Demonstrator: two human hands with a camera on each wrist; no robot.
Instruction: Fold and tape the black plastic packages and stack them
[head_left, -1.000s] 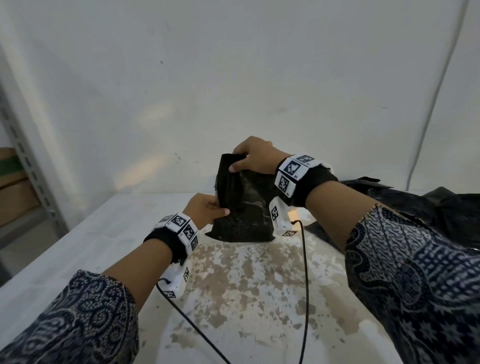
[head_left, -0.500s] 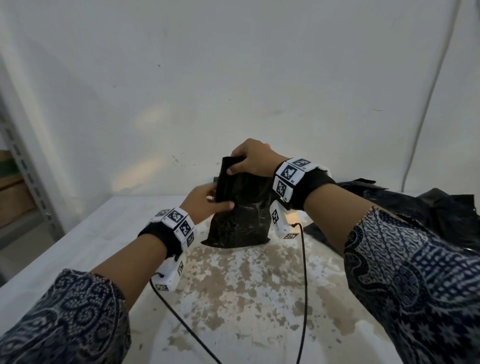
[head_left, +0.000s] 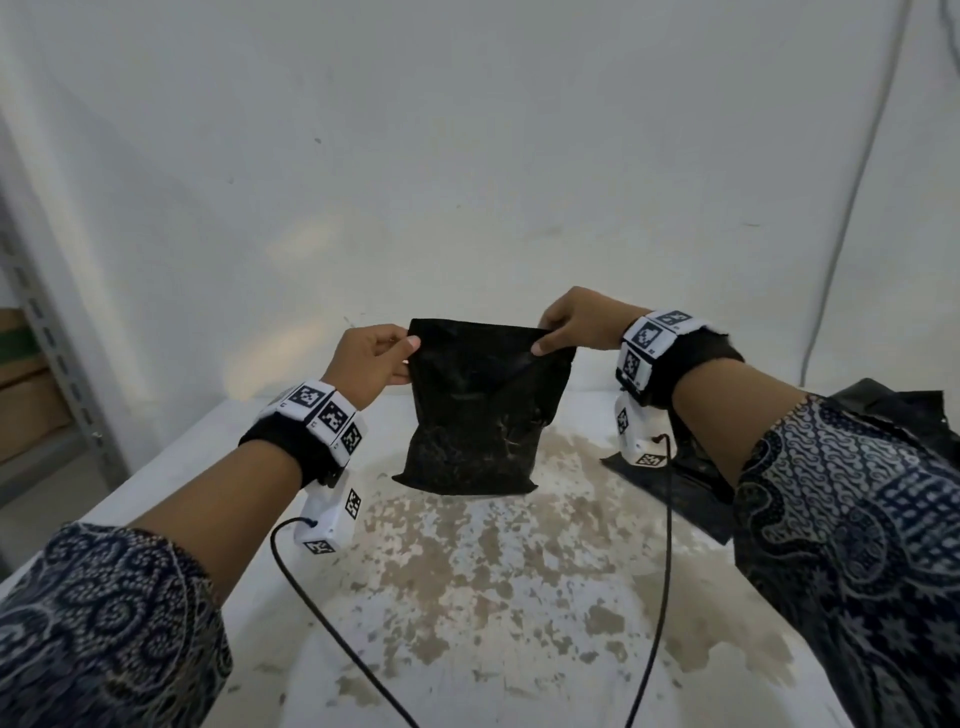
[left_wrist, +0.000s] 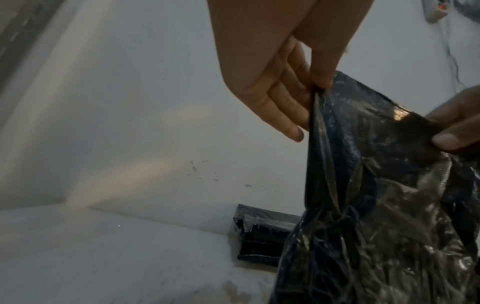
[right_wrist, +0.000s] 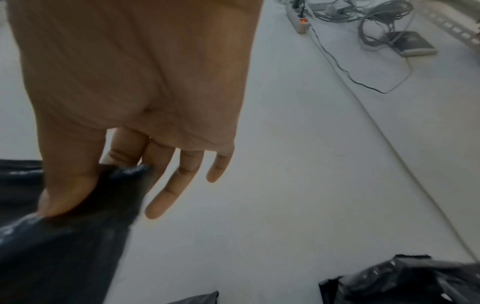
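A filled black plastic package (head_left: 475, 415) stands upright on the worn white table (head_left: 493, 597), its top edge stretched flat between my two hands. My left hand (head_left: 382, 358) pinches the top left corner; the left wrist view shows thumb and forefinger closed on the plastic (left_wrist: 376, 185). My right hand (head_left: 566, 330) pinches the top right corner, with thumb on the front of the package (right_wrist: 52, 236) and the other fingers spread behind. A stack of folded black packages (left_wrist: 262, 240) lies against the wall behind it.
More loose black plastic bags (head_left: 893, 415) lie at the table's right. Two black cables (head_left: 332, 623) run from my wrist cameras over the table. A metal shelf upright (head_left: 52, 353) stands at the left. A power strip (right_wrist: 298, 18) and cords lie far right.
The package was narrow and held at its side by my left hand; both hands have moved apart to its top corners and spread the top edge wide.
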